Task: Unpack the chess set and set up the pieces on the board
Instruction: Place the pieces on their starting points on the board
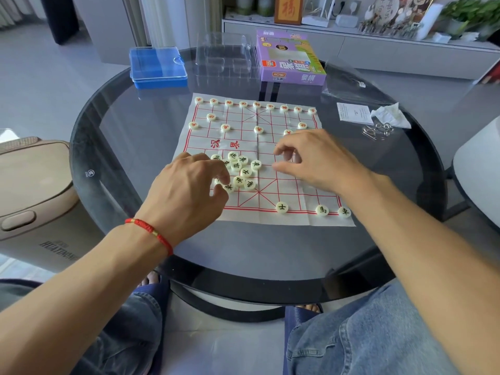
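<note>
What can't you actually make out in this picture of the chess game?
- Head view: the left hand covers part of the heap of cream round black-lettered pieces; their full count is hidden.
- Whether the right hand holds a piece: its curled fingers hide that.
- Characters on the far row of red-lettered pieces: too small.
- The white cloth board under both hands: covered.
- The small white printed paper: text too small.

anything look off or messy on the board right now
Yes: the black-lettered pieces lie in a loose heap near mid-board by the left hand, off the grid points. Only three sit on the near edge. The red-lettered pieces look set in order.
</note>
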The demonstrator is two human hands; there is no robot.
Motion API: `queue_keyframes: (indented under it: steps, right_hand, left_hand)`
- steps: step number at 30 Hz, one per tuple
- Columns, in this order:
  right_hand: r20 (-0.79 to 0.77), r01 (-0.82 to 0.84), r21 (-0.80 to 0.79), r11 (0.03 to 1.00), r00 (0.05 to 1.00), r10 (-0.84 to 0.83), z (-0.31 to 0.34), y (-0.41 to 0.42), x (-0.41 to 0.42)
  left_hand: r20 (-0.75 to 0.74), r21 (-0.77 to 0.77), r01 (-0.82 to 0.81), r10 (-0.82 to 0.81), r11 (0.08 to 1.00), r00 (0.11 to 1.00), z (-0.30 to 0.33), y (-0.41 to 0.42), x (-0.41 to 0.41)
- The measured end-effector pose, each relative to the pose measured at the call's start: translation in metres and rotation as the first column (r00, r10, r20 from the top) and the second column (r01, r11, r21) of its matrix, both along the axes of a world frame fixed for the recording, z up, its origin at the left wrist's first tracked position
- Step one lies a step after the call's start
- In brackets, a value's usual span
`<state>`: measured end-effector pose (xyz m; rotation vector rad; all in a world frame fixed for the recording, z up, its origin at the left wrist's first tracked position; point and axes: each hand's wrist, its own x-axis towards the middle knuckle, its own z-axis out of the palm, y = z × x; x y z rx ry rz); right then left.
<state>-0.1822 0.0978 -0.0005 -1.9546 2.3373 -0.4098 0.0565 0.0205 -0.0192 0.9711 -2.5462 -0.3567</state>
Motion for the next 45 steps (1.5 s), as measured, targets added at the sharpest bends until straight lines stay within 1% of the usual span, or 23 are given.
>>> queue_keyframes:
  steps: [2,5,10,14,18,24,28,32,36,38,42,45]
  right_hand:
    - [-0.021,-0.034,0.013,0.999,0.999,0.035,-0.006,-0.014,0.011]
    - [-0.047,-0.041,0.035,0.999,0.998,0.043,-0.011,-0.028,0.014]
    - [-0.072,-0.061,0.069,0.996,0.995,0.066,-0.011,-0.029,0.01]
    - [-0.039,-0.058,0.062,0.996,0.997,0.06,-0.01,-0.026,0.006]
    - [-0.034,-0.105,0.02,0.994,0.994,0.106,-0.014,-0.031,0.016]
    - [-0.037,-0.118,0.058,0.991,0.992,0.121,-0.012,-0.036,0.019]
    - [-0.053,-0.078,0.102,0.992,0.995,0.083,0.001,-0.024,0.002]
    - [-0.031,-0.003,0.185,0.983,0.999,0.009,0.008,-0.007,-0.023]
    - [0.014,0.044,0.124,0.991,0.999,-0.046,0.008,0.0,-0.03]
    - [0.016,0.045,0.105,0.993,0.999,-0.047,0.008,0.0,-0.028]
    - [-0.003,0.03,0.16,0.987,1.0,-0.03,0.007,-0.002,-0.02]
    - [-0.011,0.012,0.168,0.986,1.0,-0.011,0.007,-0.003,-0.018]
  left_hand:
    - [-0.001,0.002,-0.001,0.001,1.0,1.0,0.0,0.0,0.0]
    - [-0.006,0.005,-0.003,0.003,1.0,1.0,0.0,0.0,0.001]
    - [-0.016,0.011,-0.004,0.004,1.0,1.0,0.001,-0.001,0.002]
    - [-0.025,0.01,-0.002,0.002,1.0,1.0,0.002,-0.001,0.001]
    - [-0.025,-0.004,-0.002,0.001,1.0,1.0,0.002,-0.001,0.0]
    - [-0.015,-0.004,-0.006,0.006,1.0,1.0,0.001,-0.001,0.001]
    - [-0.018,0.002,-0.007,0.008,1.0,1.0,0.001,-0.001,0.001]
    - [-0.015,-0.003,-0.003,0.003,1.0,1.0,0.001,0.0,0.0]
    - [-0.019,-0.008,0.004,-0.005,1.0,1.0,0.001,0.0,0.0]
    - [-0.019,-0.01,0.008,-0.008,1.0,1.0,0.001,0.0,0.0]
    - [-0.017,-0.006,0.008,-0.008,1.0,1.0,0.001,0.001,-0.001]
    - [-0.024,-0.004,0.005,-0.005,1.0,1.0,0.001,0.001,-0.001]
